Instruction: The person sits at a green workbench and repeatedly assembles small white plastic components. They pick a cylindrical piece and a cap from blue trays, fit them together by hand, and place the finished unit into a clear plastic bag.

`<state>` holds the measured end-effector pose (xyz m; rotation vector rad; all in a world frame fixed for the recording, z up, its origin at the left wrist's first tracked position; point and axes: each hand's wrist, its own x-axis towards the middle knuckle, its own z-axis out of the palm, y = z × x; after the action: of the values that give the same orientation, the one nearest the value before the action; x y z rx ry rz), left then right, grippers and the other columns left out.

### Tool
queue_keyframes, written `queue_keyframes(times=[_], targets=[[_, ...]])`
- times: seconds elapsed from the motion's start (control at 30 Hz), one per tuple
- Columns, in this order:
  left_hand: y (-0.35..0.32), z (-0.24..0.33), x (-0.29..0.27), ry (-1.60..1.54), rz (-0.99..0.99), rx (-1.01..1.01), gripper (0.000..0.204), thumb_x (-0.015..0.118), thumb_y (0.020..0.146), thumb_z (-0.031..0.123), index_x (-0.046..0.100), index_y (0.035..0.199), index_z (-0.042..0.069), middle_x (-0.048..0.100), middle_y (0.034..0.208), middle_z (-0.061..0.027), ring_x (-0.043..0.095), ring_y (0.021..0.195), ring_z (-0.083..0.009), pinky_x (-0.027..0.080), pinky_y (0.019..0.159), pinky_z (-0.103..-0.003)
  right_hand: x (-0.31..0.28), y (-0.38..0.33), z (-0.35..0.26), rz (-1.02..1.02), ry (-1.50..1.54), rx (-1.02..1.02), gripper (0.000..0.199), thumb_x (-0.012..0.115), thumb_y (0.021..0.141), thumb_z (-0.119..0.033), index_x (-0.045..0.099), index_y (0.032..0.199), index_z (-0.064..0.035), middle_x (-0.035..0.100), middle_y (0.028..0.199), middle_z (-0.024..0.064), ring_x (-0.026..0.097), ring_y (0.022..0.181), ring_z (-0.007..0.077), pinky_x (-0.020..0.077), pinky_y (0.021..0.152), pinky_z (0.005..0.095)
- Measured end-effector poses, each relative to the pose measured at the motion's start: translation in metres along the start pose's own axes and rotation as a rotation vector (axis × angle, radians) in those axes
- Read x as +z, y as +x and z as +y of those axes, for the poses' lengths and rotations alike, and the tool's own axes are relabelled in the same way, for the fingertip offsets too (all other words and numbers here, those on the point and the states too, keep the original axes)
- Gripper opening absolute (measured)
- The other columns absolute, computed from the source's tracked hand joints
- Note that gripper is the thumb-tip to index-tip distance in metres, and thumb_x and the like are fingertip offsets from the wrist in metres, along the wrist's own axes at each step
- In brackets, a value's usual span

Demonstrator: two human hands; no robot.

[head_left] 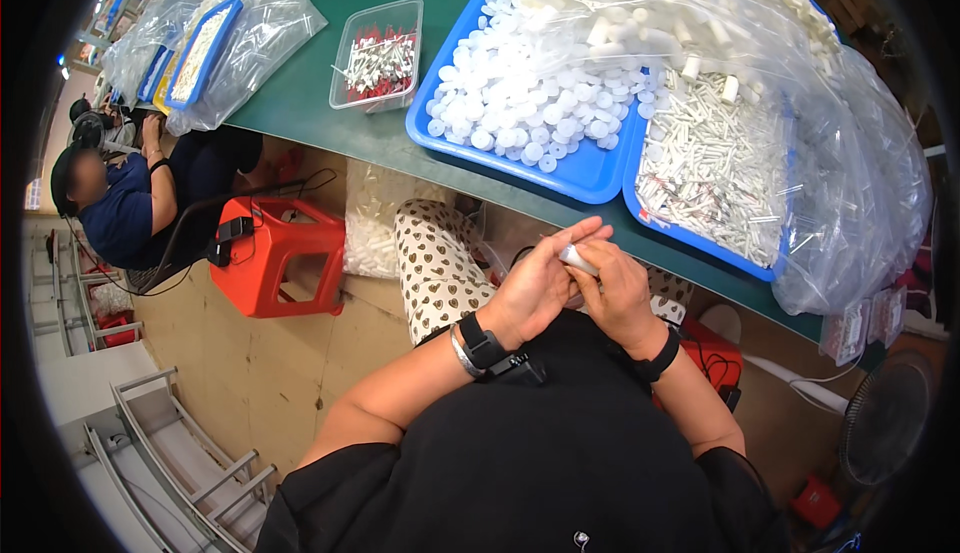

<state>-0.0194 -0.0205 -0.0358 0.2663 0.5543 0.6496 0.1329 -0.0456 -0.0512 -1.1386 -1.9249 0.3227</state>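
My left hand (540,283) and my right hand (617,288) meet over my lap, below the table's edge. Together they pinch a small white cylindrical part (578,259), whose far end sticks up between the fingers. Both wrists wear black bands. On the green table (330,83) above them a blue tray (590,175) holds several white round caps (520,103). A second blue tray (700,238) to its right holds thin white tubes (715,163), half covered by a clear plastic bag (850,183).
A clear box (378,58) of red-and-white small parts stands left of the caps tray. More bagged blue trays (205,48) lie at the far left. A red plastic stool (280,253) stands under the table. Another person (120,198) sits at the left. A fan (885,418) is at lower right.
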Motion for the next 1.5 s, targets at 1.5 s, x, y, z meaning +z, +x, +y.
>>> queue_keyframes(times=[1.5], targets=[[0.099,0.077,0.024,1.855,0.210,0.950,0.012,0.065,0.085,0.002,0.065,0.097,0.001,0.058,0.106,-0.0121,0.063,0.085,-0.0359,0.053,0.072,-0.043,-0.116,0.059,0.038,0.171,-0.403,0.216,0.011,0.074,0.080,-0.005,0.068,0.089,-0.0035,0.066,0.080,0.0069,0.059,0.077,0.0245,0.0456,0.072,0.0360]])
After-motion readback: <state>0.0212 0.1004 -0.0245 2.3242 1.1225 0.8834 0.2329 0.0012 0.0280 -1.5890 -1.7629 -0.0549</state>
